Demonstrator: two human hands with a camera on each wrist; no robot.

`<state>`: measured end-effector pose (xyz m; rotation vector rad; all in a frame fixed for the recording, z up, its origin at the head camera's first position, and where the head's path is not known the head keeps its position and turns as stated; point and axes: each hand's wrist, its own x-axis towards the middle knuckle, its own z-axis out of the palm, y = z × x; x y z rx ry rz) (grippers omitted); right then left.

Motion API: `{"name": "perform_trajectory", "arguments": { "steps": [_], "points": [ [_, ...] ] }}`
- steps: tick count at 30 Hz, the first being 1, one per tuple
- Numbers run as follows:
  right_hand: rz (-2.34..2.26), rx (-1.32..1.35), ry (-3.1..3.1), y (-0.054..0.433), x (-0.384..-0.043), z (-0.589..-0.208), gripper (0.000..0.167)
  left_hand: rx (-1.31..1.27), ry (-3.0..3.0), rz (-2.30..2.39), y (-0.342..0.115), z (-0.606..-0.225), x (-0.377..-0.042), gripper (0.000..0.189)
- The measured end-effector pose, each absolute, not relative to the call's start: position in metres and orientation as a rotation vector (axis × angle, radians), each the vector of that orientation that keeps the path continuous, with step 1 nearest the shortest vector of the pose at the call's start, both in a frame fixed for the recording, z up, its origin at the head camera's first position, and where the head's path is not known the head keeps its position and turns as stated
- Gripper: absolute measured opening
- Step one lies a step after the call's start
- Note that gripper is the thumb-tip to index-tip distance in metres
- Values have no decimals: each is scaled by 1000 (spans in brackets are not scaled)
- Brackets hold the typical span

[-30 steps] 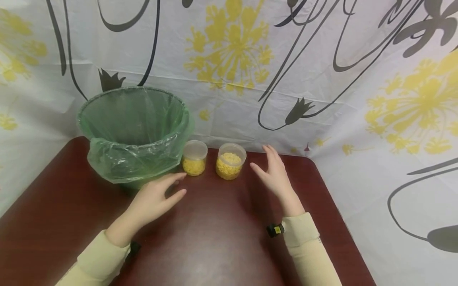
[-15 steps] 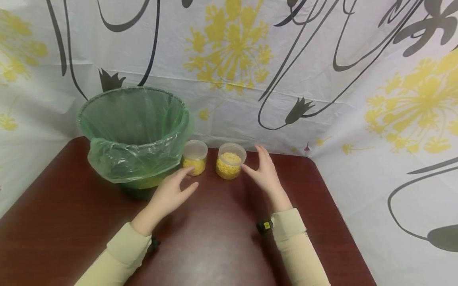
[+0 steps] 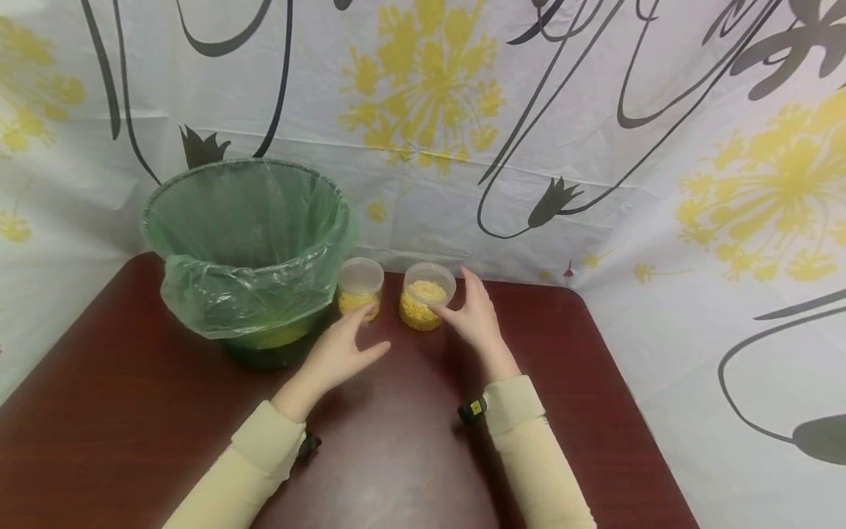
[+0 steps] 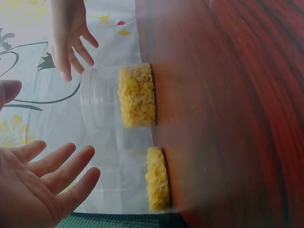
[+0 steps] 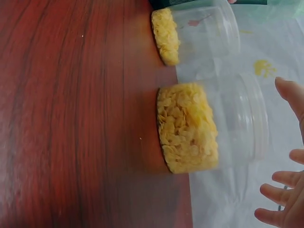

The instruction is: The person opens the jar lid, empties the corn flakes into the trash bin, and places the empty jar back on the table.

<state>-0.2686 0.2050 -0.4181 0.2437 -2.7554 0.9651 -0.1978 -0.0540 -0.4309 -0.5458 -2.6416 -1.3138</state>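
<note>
Two clear plastic tubs stand upright side by side at the back of the table. The right tub (image 3: 419,312) holds yellow flakes (image 5: 186,128) to about half its height. A lower layer of similar flakes (image 4: 157,179) lies in the left tub (image 3: 360,276). My left hand (image 3: 338,354) hovers in front of the left tub, fingers spread and thumb apart, holding nothing. Beside the right tub, my right hand (image 3: 474,317) has its thumb near the rim and its fingers on the far right side. A gap shows between that thumb and the tub in the right wrist view.
A large green bin (image 3: 274,356) with a translucent green liner (image 3: 244,294) folded over its rim stands left of the tubs. The dark red wooden table (image 3: 396,441) backs onto a white curtain (image 3: 423,206) with yellow and grey flowers, which also runs along the right side.
My left hand has moved right and now partly covers the left tub. My right hand has shifted left, close to the right tub. Both tubs stay in place.
</note>
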Motion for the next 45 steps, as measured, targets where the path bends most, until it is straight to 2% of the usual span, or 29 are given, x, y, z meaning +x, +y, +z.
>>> {"name": "perform_trajectory", "arguments": {
  "steps": [8, 16, 45],
  "points": [
    [981, 255, -2741, 194, -277, -424, 99, -520, -2719, -1346, -44, -435, -206, 84],
    [958, 223, -2762, 186, -286, -428, 101, -543, -2714, -1396, -37, -437, -217, 90],
    [983, 179, -2747, 180, -290, -425, 94, -542, -2742, -1457, -25, -447, -238, 96]
  ]
}}
